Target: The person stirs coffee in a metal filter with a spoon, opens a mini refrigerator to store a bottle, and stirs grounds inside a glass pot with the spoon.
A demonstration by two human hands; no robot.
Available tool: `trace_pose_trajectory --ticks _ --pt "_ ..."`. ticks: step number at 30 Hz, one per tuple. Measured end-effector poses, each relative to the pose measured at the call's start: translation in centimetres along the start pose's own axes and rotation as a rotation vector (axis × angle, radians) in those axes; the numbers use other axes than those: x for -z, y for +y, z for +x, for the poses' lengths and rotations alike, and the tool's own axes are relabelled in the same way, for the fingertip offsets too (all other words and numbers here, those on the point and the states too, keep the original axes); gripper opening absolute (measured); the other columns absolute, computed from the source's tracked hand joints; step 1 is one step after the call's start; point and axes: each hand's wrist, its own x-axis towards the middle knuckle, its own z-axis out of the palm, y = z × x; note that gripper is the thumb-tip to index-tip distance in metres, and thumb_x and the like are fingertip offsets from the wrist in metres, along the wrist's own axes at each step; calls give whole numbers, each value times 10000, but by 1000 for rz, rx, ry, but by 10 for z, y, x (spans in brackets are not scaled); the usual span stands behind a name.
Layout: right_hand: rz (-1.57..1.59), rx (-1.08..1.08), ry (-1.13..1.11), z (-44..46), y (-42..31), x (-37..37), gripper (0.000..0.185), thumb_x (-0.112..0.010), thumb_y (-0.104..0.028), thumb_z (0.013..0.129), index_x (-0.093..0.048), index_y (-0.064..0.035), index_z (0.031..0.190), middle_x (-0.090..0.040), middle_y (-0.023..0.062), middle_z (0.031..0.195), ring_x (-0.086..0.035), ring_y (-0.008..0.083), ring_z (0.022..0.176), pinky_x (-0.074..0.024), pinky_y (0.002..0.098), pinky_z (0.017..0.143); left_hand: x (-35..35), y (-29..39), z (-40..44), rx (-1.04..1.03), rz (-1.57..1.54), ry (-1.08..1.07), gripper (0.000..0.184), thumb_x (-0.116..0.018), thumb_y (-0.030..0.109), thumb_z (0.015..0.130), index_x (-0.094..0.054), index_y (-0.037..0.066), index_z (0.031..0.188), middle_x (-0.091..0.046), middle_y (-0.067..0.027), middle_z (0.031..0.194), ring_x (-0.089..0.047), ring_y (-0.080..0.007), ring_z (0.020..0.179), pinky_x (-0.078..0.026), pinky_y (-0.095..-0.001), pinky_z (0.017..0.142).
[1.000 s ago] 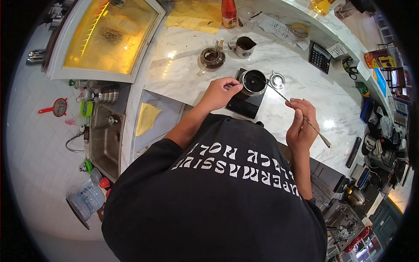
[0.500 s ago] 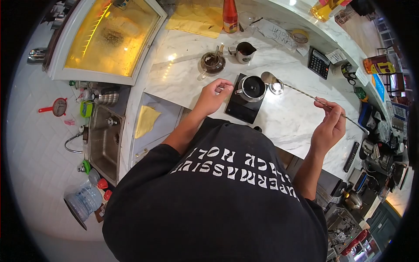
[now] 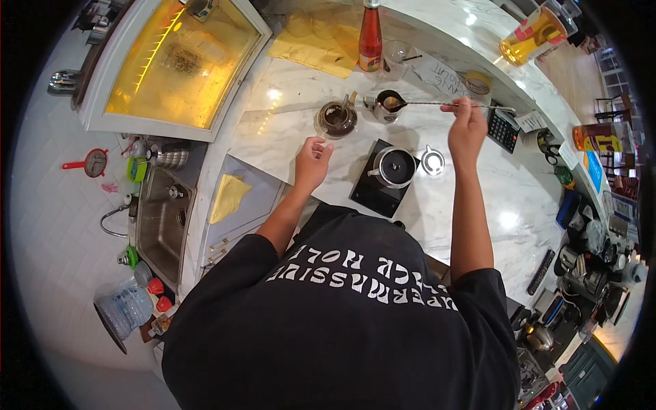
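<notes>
My right hand (image 3: 467,130) is closed round the twisted handle of a long bar spoon (image 3: 430,104). The spoon's bowl is at the mouth of a small metal pitcher (image 3: 383,115); whether it dips inside I cannot tell. My left hand (image 3: 312,165) hovers with loosely curled fingers, holding nothing, just below a glass pot (image 3: 328,128) with dark contents and a utensil in it. Between my hands, a steel cup (image 3: 395,183) with a dark interior stands on a black scale (image 3: 367,194). A round metal lid (image 3: 432,162) lies to its right.
A red bottle (image 3: 370,49) and a clear plastic cup (image 3: 396,58) stand at the back beside yellow cloth (image 3: 328,58). A calculator (image 3: 503,130) lies at right, a remote (image 3: 541,272) farther down. A glass-fronted cabinet (image 3: 89,82) and sink (image 3: 145,225) are left.
My right hand has carried the spoon up and left, from beside the steel cup to the pitcher. My left hand has shifted slightly left and down. The view has shifted a little.
</notes>
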Motion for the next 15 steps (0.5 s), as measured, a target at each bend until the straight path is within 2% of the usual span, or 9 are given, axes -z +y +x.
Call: trace_pose_trajectory --ticks 2,4,5,8,11,15 --pt "-76 -29 -61 6 12 -18 347 -505 -256 1093 -682 12 962 -770 91 820 -655 146 724 -479 315 715 -1 -10 7 33 47 113 443 -752 301 937 -598 47 1266 -656 -88 971 -644 -183 796 -537 -332 742" --pt "-159 -71 -118 11 22 -32 386 -512 -310 1085 -692 16 984 -773 92 805 -631 150 692 -481 324 704 -5 -19 16 15 109 132 495 -751 315 934 -559 61 1312 -634 -111 1029 -636 -205 813 -537 -344 752" --pt "-165 -99 -140 12 27 -36 387 -510 -309 1089 -689 18 986 -774 97 815 -649 148 727 -490 318 736 -6 -23 19 8 141 141 521 -751 323 932 -540 67 1335 -623 -123 1058 -631 -215 822 -537 -349 756" --pt "-161 -184 -191 12 34 -45 395 -505 -311 1093 -685 28 1000 -774 106 840 -683 147 803 -507 307 796 -19 -30 27 -138 190 236 392 -709 334 968 -627 24 1194 -657 -107 943 -630 -226 761 -534 -369 747" --pt "-140 -164 -149 14 44 -49 400 -515 -317 1083 -694 31 997 -771 105 801 -650 153 715 -488 322 712 -19 -32 38 -75 180 183 349 -677 352 988 -673 4 1010 -651 -115 878 -610 -244 738 -525 -383 748" --pt "-121 -207 -150 19 57 -49 399 -541 -325 1071 -695 38 1010 -763 115 816 -676 160 761 -499 319 739 -17 -30 45 42 123 85 346 -671 319 985 -648 -5 864 -615 -112 816 -604 -221 748 -504 -360 722"
